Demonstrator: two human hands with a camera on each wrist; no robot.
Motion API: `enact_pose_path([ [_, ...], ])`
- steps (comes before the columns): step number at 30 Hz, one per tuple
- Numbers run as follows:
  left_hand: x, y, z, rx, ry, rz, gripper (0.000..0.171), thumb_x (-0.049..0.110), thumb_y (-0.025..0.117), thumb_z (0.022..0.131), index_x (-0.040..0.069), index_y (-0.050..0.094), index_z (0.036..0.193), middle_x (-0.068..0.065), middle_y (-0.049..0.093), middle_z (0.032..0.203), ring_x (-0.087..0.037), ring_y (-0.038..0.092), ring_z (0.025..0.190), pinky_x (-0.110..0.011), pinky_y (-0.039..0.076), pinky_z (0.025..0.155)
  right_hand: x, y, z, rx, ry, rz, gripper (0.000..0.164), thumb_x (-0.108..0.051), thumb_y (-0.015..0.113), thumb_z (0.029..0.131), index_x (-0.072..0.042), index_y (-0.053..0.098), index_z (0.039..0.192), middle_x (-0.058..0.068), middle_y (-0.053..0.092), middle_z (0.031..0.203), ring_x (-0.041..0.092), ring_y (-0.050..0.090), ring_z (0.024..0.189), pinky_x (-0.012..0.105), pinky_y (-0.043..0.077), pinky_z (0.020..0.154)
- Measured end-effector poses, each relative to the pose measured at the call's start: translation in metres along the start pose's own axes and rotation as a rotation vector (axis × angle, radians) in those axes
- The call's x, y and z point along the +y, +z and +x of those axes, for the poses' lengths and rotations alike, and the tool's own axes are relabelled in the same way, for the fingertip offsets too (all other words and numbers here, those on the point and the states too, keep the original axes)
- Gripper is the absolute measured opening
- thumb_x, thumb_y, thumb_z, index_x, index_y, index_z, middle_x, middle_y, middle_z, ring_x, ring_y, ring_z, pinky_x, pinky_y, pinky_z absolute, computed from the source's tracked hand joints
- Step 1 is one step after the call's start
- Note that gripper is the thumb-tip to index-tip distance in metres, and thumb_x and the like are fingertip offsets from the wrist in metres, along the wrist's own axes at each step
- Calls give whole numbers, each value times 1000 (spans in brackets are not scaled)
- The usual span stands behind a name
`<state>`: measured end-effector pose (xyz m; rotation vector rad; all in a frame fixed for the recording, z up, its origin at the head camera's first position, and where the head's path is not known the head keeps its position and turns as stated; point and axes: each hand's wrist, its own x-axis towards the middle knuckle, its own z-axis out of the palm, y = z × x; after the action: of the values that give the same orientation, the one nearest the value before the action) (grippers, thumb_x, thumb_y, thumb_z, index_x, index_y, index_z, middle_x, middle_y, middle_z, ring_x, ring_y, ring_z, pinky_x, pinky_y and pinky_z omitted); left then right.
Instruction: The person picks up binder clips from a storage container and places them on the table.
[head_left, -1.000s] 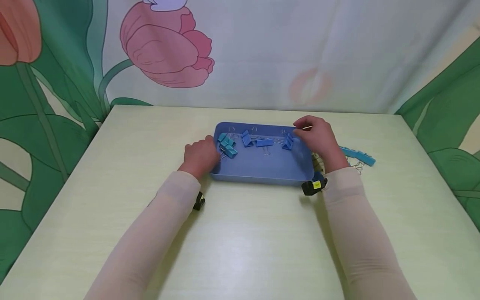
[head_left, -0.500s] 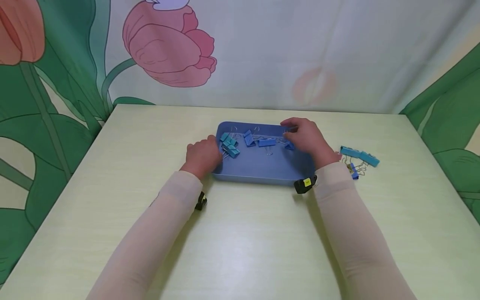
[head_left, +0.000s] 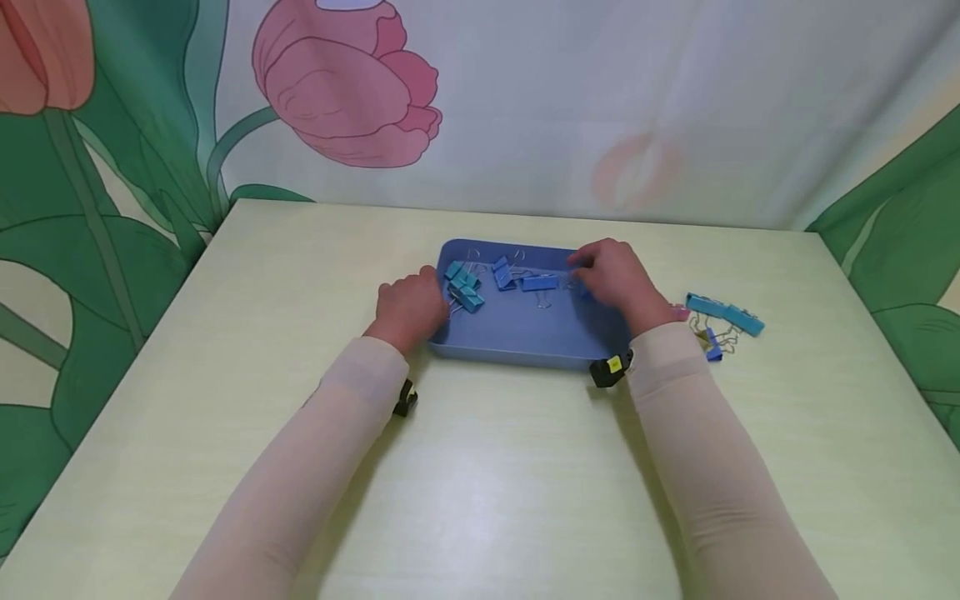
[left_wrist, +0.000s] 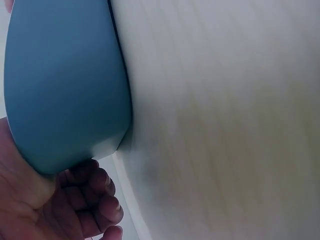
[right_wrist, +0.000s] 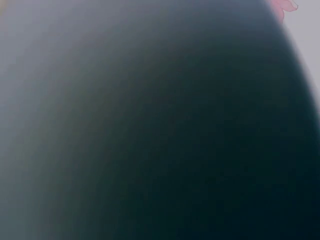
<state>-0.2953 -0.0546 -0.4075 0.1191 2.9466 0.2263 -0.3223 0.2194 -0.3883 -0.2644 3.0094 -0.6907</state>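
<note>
My left hand [head_left: 408,312] grips the left end of a shallow blue tray [head_left: 517,354]. In the left wrist view its fingers [left_wrist: 97,195] curl beside the tray's wall [left_wrist: 70,85]. Inside the tray, teal binder clips [head_left: 465,287] lie at the left and blue binder clips [head_left: 538,282] along the back. My right hand [head_left: 618,283] reaches over the tray's right end, thumb and fingers bent just above another blue binder clip, mostly hidden beneath them. Whether it pinches that clip cannot be seen; the right wrist view is dark and blurred.
On the table [head_left: 495,467], right of the tray, lie light-blue binder clips [head_left: 723,312] with a blue binder clip [head_left: 714,346] and a partly hidden pink thing [head_left: 680,312]. A flower-printed curtain [head_left: 525,108] hangs behind the table's back edge.
My right hand has moved left from the tray's right rim to over the rightmost blue binder clip, uncovering more clips on the table. My left hand keeps its grip on the tray.
</note>
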Motion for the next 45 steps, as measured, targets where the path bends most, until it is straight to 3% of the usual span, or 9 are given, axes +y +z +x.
enact_pose_path([
  [7, 1, -1, -1, 5, 0, 1, 40, 30, 46, 90, 0, 44, 116, -14, 62, 96, -30, 60, 85, -46, 41, 84, -1, -4, -3, 0, -17, -59, 23, -13, 59, 84, -5, 68, 104, 14, 67, 102, 25, 58, 92, 39, 46, 82],
  [15, 1, -2, -3, 3, -5, -11, 39, 28, 46, 90, 0, 45, 116, -15, 62, 97, -30, 60, 86, -46, 42, 84, 0, -3, -7, -11, 4, -45, 14, -18, 63, 83, -8, 70, 91, 9, 68, 89, 22, 54, 80, 35, 46, 74],
  [22, 1, -2, 0, -7, -8, -3, 38, 28, 45, 90, 0, 44, 116, -14, 62, 96, -29, 60, 85, -46, 42, 84, 4, -6, -13, -42, 9, 20, 11, -18, 64, 83, -9, 69, 88, 8, 68, 82, 15, 62, 62, 30, 47, 61],
  [35, 3, 1, 1, -27, -36, -17, 40, 28, 45, 90, 0, 43, 118, -13, 60, 98, -28, 57, 86, -46, 40, 85, 6, -13, -25, -141, 58, 116, 12, -13, 60, 85, -10, 68, 93, 7, 68, 91, 14, 67, 75, 37, 49, 78],
  [40, 4, 0, 1, -27, -41, -12, 39, 27, 44, 90, 0, 42, 118, -14, 60, 98, -28, 57, 87, -45, 41, 85, 5, -18, -32, -126, 40, 129, 13, -14, 60, 85, -10, 69, 94, 6, 69, 92, 15, 67, 78, 39, 47, 80],
  [45, 5, -1, 2, -29, -33, -5, 40, 27, 43, 90, 0, 42, 119, -15, 60, 101, -30, 58, 89, -47, 41, 86, 4, -25, -40, -91, 58, 233, 15, -17, 61, 85, -10, 68, 96, 5, 68, 93, 17, 68, 81, 39, 47, 80],
])
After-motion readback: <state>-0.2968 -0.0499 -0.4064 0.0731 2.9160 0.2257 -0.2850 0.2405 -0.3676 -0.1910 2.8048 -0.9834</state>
